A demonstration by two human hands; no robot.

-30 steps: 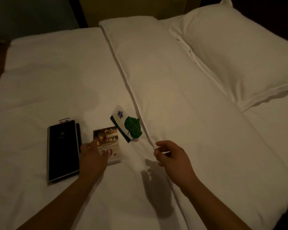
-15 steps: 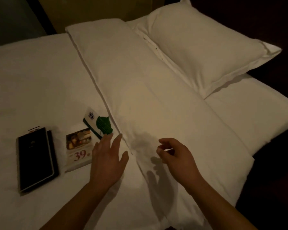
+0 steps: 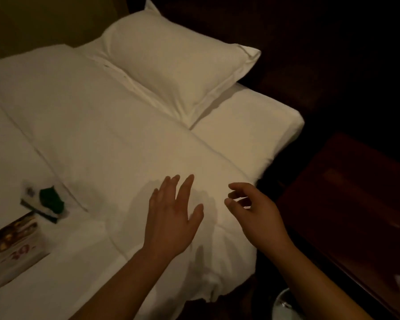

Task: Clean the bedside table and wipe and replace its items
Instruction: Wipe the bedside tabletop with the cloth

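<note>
Two hands were seen over the white duvet (image 3: 116,139): the left hand (image 3: 171,218) was spread with straight fingers, the right hand (image 3: 256,215) loosely curled, nothing held. At nine o'clock two papers were laid: one leaflet (image 3: 19,241), one green-leaf card (image 3: 44,202). One pillow (image 3: 176,63) was seen at twelve o'clock, one dark bedside table (image 3: 356,204) at three.
</note>
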